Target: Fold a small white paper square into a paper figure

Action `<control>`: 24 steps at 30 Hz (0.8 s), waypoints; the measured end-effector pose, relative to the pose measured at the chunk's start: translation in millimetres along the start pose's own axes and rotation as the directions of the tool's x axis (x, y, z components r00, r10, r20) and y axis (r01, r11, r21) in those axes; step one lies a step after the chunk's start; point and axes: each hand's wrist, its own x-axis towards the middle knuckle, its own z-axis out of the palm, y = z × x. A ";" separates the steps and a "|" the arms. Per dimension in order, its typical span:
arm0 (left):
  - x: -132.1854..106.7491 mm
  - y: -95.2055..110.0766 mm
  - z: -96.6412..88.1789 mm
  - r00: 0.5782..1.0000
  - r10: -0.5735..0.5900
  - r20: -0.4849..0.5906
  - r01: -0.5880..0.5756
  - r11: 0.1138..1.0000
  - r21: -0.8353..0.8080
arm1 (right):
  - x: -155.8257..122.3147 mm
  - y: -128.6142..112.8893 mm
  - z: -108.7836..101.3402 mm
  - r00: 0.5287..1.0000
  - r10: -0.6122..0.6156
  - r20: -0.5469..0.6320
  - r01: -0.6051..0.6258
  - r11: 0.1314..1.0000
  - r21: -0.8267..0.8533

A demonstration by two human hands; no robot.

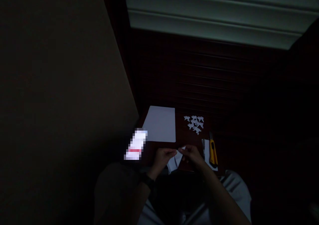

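Note:
A partly folded piece of white paper [175, 163] is pinched between both hands at the near edge of the dark table. My left hand [164, 156], with a dark band on the wrist, grips its upper left part with closed fingers. On the other side my right hand [192, 154] pinches the upper right corner. Creases show in the paper, and its lower end hangs toward my lap. Beyond the hands lies a blank white sheet [160, 123]. Several small folded white paper pieces [194, 123] sit in a cluster at the far right of the table.
A yellow utility knife [213, 153] rests on a narrow white paper strip [206, 152] right of my right hand. To the left is a bright, pixelated phone-like screen [136, 144]. A wall [62, 68] rises at the left, and dark slatted panelling [199, 72] stands behind the table.

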 end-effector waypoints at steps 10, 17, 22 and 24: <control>-0.9 0.9 -0.9 1.000 0.006 0.020 -0.006 1.000 -0.014 | 2.2 -0.6 -2.6 1.000 0.024 -0.010 -0.023 0.998 0.055; -1.4 2.2 0.9 1.000 -0.006 -0.001 0.006 1.000 -0.015 | 2.7 0.7 -4.2 0.999 0.038 -0.036 -0.033 0.990 0.138; -1.4 1.4 -0.3 1.000 0.010 0.028 -0.010 1.000 -0.023 | 4.2 3.2 -4.8 0.999 0.038 -0.021 -0.034 0.987 0.158; -1.5 1.3 -1.0 0.999 0.022 0.035 -0.021 0.999 -0.029 | 4.7 3.4 -5.0 0.999 0.034 -0.024 -0.030 0.988 0.155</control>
